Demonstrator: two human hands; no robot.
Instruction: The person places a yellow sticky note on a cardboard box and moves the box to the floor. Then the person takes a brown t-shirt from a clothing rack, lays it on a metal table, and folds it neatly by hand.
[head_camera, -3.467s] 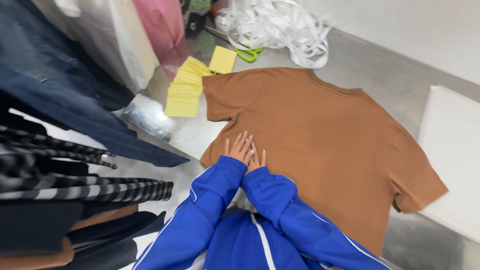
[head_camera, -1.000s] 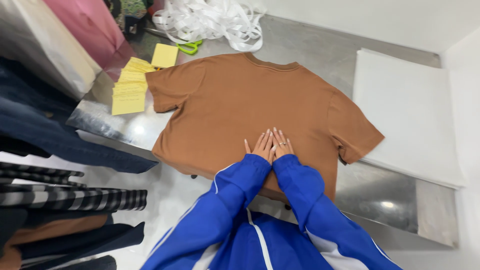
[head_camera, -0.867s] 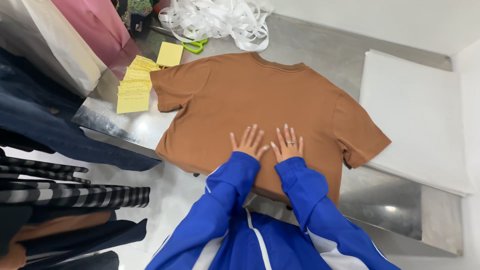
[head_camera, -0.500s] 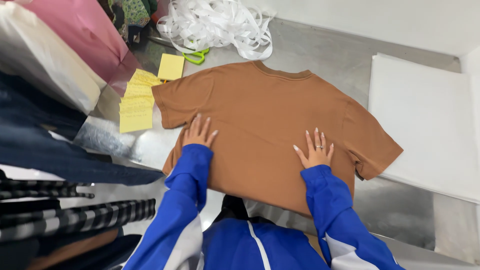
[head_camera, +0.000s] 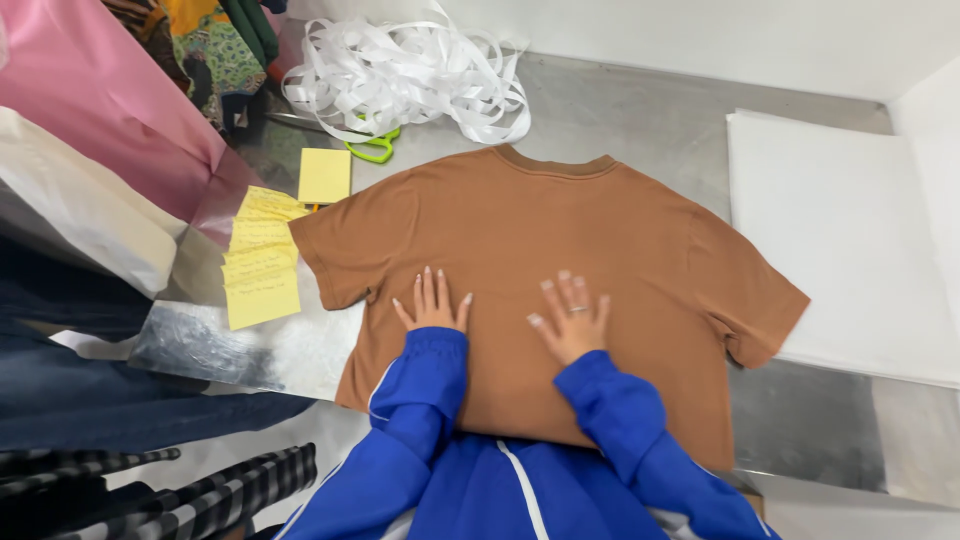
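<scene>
A brown T-shirt lies flat on a metal table, collar away from me, sleeves spread left and right. My left hand presses palm down on its lower left part, fingers spread. Close beside it, my right hand also rests flat on the fabric, fingers apart, a ring on one finger. Both arms wear blue sleeves with white stripes. Neither hand holds anything.
Yellow sticky notes lie left of the shirt. A tangle of white strips and green-handled scissors sit at the back. White sheets are stacked on the right. Pink and white bags and hanging dark clothes crowd the left.
My hands slid outward from the shirt's middle toward its sides, then came back in; they now rest near the middle, a little apart.
</scene>
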